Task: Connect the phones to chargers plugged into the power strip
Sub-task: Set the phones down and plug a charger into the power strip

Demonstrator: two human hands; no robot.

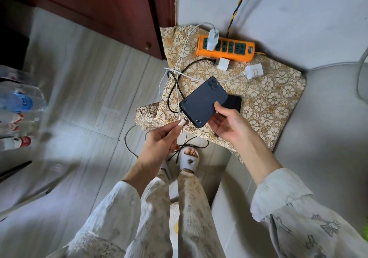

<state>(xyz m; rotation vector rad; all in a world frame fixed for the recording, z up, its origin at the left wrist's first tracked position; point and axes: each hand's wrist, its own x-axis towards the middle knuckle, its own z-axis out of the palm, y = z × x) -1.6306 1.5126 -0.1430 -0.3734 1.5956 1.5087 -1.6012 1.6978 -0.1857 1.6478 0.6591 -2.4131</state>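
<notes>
Patterned sleeves and trousers fill the bottom of the view, nearest the camera, with a sandalled foot (190,159) on the floor below. A dark blue phone (203,102) is gripped back-up in the right hand (227,125), thumb on its back and fingers curled beneath. A white cable plug (183,122) is pinched between the fingertips of the left hand (161,140), its tip just beside the phone's lower edge but not yet inserted. This cable appears to run up to a white charger (212,38) seated in the orange power strip (225,48).

The step in hand is judged to be the first connection; the plug must next be lined up with the phone's port and pushed in. A second, black phone (234,103) lies partly hidden under the held one. Two more white chargers (223,63) (254,71) lie unplugged beside the strip, one on a black cable (173,90), so these are probably still to be plugged in.

Everything rests on a floral cloth (274,96) against a pale wall (298,9). A dark red cabinet (99,5) and water bottles (18,102) are seen to the left, over a pale plank floor (89,98).
</notes>
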